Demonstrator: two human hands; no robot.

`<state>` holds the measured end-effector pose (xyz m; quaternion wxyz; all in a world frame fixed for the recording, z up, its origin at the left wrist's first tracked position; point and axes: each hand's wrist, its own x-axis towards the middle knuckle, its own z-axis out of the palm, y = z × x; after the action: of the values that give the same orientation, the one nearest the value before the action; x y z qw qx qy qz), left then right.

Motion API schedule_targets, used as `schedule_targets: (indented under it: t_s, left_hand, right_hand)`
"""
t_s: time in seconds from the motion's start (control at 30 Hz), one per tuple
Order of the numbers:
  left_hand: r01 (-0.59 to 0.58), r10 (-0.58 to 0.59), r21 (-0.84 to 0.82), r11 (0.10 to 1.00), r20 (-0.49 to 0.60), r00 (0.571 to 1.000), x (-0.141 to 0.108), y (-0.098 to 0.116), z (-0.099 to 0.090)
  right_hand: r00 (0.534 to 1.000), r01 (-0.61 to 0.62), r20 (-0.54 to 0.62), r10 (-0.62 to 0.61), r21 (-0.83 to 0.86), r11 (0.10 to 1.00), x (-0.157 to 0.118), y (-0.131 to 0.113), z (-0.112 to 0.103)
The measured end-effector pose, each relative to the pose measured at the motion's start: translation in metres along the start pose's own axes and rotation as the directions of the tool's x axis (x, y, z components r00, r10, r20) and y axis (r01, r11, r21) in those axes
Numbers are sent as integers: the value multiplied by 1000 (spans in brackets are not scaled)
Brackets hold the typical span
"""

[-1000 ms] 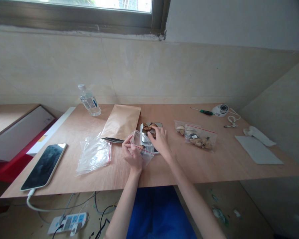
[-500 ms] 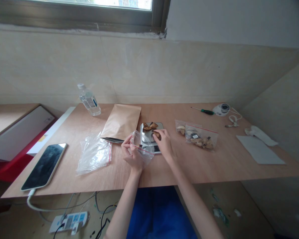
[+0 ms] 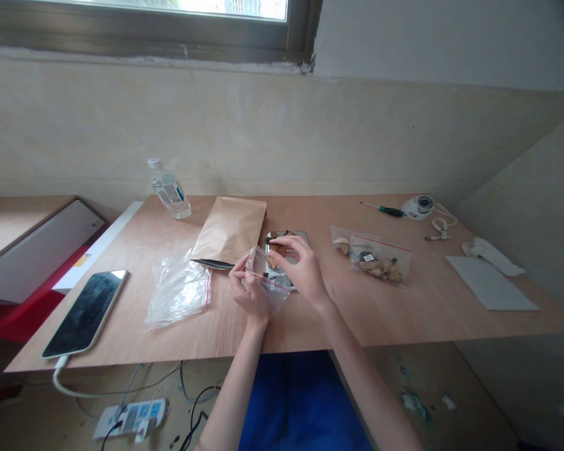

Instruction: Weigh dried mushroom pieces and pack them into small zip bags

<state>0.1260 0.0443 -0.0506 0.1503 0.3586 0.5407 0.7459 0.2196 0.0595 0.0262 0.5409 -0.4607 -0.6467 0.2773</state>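
My left hand (image 3: 249,291) is closed on a clear zip-lock bag (image 3: 278,294) with a red seal line, over the table's front part. My right hand (image 3: 303,266) pinches a brown dried mushroom piece (image 3: 277,250) just above the bag. Behind the hands stands a small silver digital scale (image 3: 302,237), mostly covered by my right hand and the bag. More brown dried pieces (image 3: 287,233) lie on its plate, partly hidden behind my fingers.
A brown paper pouch (image 3: 232,228) and empty plastic bags (image 3: 181,291) lie left, with a phone (image 3: 85,313) and water bottle (image 3: 170,191). Filled zip-lock bags (image 3: 380,260), a screwdriver (image 3: 390,211), a white camera (image 3: 418,207) and white paper (image 3: 491,282) lie right.
My right hand has moved left from the scale's right side toward the bag, carrying a dried mushroom piece. My left hand and the bag have stayed in place.
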Motion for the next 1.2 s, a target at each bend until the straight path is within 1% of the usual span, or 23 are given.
schedule_targets:
  t_s: [0.13,0.23,0.27,0.3,0.37,0.4,0.43,0.47,0.57,0.63,0.7,0.77,0.87,0.97,1.03,1.1,1.17,1.2]
  left_hand:
    - [25,-25,-42,999,5,1000,-1,-2,0]
    - [11,-11,-58,998,4,1000,-1,-3,0]
    - [4,-4,-58,998,-1,1000,-1,-3,0]
    - [-5,4,-57,998,-6,1000,-1,-3,0]
    - [-22,21,-43,999,-14,1000,0,-2,0]
    - [-29,29,-33,999,-15,999,0,-1,-1]
    - [-33,33,-22,999,-15,999,0,-1,-1]
    - [-35,35,-11,999,-11,999,1,0,-1]
    - [-40,40,-4,999,-1,999,1,0,-1]
    - [-52,52,-18,998,-5,999,1,0,-1]
    - [-60,60,-11,998,-13,998,1,0,0]
    - [-60,60,16,998,-12,998,1,-1,-1]
    - [-62,62,20,998,-8,998,1,-1,-1]
    - [-71,71,1,997,-9,997,1,-1,-1]
    - [-70,70,-9,998,-7,998,1,-1,-1]
    - [-63,63,-16,998,-3,998,1,-2,-1]
    - [-58,59,-16,998,2,998,1,-2,-1]
    - [-56,56,-13,998,5,998,1,-3,-1]
  right_hand:
    - [986,66,163,-46,-123,990,-7,-6,-4]
    - [961,102,273,-38,-224,969,-8,-6,-10]
    - [962,100,272,-33,-236,967,-7,-5,-11]
    - [971,88,238,-29,-238,967,-4,-1,-12]
    - [994,57,108,-31,-250,966,3,12,-11]
    - [998,49,47,-37,-277,960,7,21,-9]
    - [999,44,12,-43,-324,945,12,32,-7]
    - [999,47,11,-46,-391,919,16,43,-4]
    - [995,62,100,-4,-583,810,26,75,6]
    - [989,82,146,19,-651,755,30,89,11]
    - [985,98,169,25,-678,728,35,97,14]
    - [983,111,184,23,-683,722,38,100,13]
    - [978,137,208,3,-654,744,41,103,9]
    - [984,125,176,-22,-598,791,39,107,5]
    - [992,87,125,-23,-529,844,35,109,3]
    - [998,24,64,3,-424,905,32,107,0]
    - [998,-51,8,56,-293,955,29,98,-3]
    - [996,-86,-2,87,-210,974,28,90,-6]
